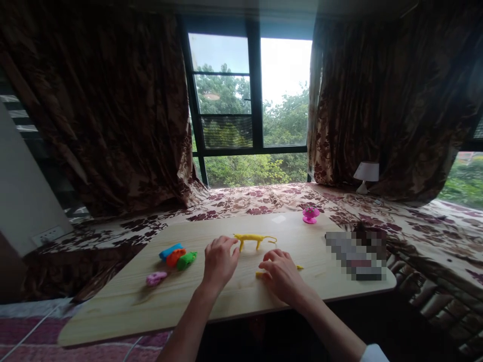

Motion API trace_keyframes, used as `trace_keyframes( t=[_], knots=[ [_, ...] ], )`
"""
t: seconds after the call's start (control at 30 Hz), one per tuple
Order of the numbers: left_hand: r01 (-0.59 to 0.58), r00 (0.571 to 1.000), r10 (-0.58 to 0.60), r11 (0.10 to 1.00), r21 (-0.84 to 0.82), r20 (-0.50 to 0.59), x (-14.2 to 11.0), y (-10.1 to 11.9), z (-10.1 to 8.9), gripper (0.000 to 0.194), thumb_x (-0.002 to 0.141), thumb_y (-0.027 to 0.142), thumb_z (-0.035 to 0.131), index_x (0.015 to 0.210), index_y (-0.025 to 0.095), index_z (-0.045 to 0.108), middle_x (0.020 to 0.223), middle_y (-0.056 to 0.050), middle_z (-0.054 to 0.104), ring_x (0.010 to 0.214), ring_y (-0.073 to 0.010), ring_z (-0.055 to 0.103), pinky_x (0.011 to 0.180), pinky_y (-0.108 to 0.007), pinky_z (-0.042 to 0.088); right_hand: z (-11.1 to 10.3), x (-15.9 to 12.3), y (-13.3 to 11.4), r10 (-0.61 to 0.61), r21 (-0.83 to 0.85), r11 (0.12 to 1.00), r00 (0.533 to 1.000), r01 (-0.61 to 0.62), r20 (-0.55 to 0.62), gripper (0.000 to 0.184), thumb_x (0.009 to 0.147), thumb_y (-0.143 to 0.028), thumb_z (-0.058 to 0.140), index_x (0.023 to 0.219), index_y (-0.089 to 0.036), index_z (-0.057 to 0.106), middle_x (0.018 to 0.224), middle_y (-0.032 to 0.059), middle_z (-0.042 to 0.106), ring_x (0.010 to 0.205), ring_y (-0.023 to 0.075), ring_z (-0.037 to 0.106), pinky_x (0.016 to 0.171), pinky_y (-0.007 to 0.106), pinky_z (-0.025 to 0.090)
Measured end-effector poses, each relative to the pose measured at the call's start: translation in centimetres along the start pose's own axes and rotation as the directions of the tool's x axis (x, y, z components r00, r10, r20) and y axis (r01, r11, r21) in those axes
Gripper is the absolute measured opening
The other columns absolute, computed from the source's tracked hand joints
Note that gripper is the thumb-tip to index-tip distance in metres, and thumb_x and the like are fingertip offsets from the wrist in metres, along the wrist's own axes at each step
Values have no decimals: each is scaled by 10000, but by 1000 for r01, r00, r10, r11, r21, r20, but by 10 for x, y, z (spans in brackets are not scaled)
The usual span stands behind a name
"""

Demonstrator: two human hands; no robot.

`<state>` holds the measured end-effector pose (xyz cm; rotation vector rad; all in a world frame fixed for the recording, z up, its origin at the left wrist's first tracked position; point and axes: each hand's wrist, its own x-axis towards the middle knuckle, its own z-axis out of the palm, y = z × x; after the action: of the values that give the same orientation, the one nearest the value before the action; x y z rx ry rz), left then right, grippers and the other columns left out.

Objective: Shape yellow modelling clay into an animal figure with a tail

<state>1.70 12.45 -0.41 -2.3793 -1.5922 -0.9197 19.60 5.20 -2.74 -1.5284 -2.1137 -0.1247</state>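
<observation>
A yellow clay animal (249, 237) with thin legs and a long curled tail stands upright near the middle of the table. My left hand (221, 259) is at its head end, with curved fingers closed against the front of the figure; the exact contact is partly hidden. Close to the near edge, my right hand (279, 274) bends its fingers over a thin yellow stick (300, 267). Both ends of the stick show past the hand, while its middle is covered. Whether the stick is clay or a tool, I cannot tell.
On the left of the wooden table (132, 296) lie blue (171, 251), orange (175, 258) and green (187, 260) lumps, with a pink-purple piece (156, 278) nearer me. A magenta mushroom-shaped object (311, 215) stands at the far right. A blurred-out patch (354, 254) covers the right side.
</observation>
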Motion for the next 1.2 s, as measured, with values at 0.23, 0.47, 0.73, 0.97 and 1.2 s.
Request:
trace_keyframes(
  t=[0.23, 0.47, 0.73, 0.97, 1.2],
  knots=[
    [-75, 989, 61, 991, 107, 133, 55, 0, 13, 269, 841, 309, 521, 1075, 183, 560, 1129, -72, 568, 1020, -213, 538, 877, -435, 431, 4, 5, -2, -13, 1, 1000, 1000, 13, 12, 92, 748, -186, 597, 736, -227, 679, 832, 21, 638, 896, 193, 496, 780, 311, 313],
    [-171, 941, 137, 982, 83, 310, 73, 8, 27, 311, 853, 316, 509, 1128, 171, 518, 1149, -78, 552, 964, -193, 568, 806, -409, 488, 5, 7, -8, 8, 42, 999, 1000, -6, -30, 118, 760, -171, 577, 679, -193, 660, 794, 42, 651, 875, 207, 514, 773, 328, 316],
    [-56, 921, 111, 986, -154, 374, 78, 11, 27, 303, 856, 315, 504, 1126, 178, 520, 1152, -77, 550, 960, -189, 568, 805, -403, 489, -17, -17, -20, 94, 194, 979, 986, -66, -139, 123, 828, -158, 529, 815, -218, 636, 794, -1, 668, 803, 152, 582, 827, 286, 365],
    [108, 961, 66, 804, -584, 269, 43, 26, -31, 328, 873, 353, 438, 1122, 182, 566, 1083, -61, 642, 973, -188, 599, 840, -322, 479, -41, -52, -33, 198, 531, 847, 932, -7, -304, 80, 812, -155, 555, 821, -219, 603, 812, -3, 659, 795, 157, 611, 754, 259, 463],
    [487, 866, 9, -237, -841, 499, -66, 67, -84, 274, 830, 269, 543, 1075, 176, 621, 1056, -78, 668, 958, -174, 613, 870, -296, 468, -85, -78, -54, 172, 610, 771, 864, 180, -473, 122, 786, -132, 588, 863, -225, 601, 870, 15, 664, 829, 167, 639, 755, 231, 513]
  ],
)
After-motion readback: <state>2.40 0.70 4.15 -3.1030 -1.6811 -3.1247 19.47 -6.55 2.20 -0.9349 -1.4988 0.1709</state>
